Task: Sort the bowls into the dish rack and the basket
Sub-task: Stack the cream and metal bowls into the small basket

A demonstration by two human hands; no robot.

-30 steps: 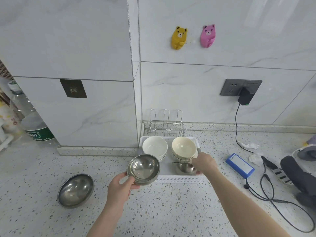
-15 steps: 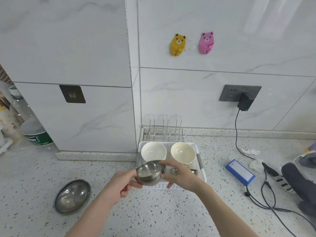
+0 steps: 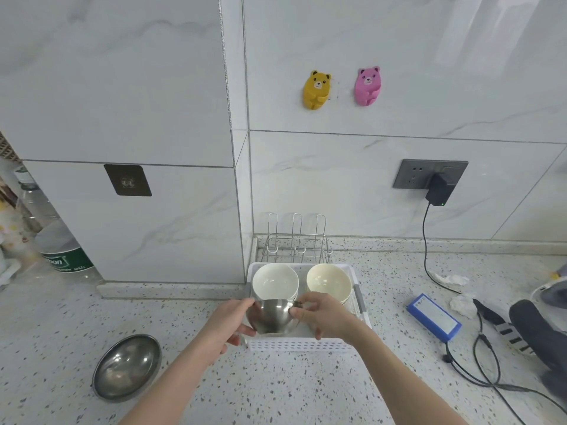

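Two bare hands hold one small steel bowl (image 3: 272, 317) between them, above the front part of a white plastic basket (image 3: 302, 344) on a speckled table (image 3: 306, 391). The left hand (image 3: 227, 328) grips the bowl's left side, its fingers (image 3: 245, 329) curled under the bowl and its thumb up at the rim. The right hand (image 3: 323, 317) grips the right side, its fingers (image 3: 299, 314) bent against the bowl's wall and rim. The bowl faces away from the camera, so only its rounded outside shows; its inside is hidden.

Behind the bowl, in the back of the basket, sit a white bowl (image 3: 275, 282) on the left and a cream bowl (image 3: 329, 283) on the right; each seems to top a stack, though the lower bowls are hard to make out. The hands and the steel bowl hide the basket's front floor. Just behind the basket, against the wall, stands a wire dish rack (image 3: 297, 240).

A larger steel bowl (image 3: 126, 366) lies tilted on the table, well to the left of the basket. To the right lie a blue box (image 3: 434, 315), black cables (image 3: 487, 360) and crumpled tissues (image 3: 454, 280). Things at the far right and far left edges are cut off and unclear.
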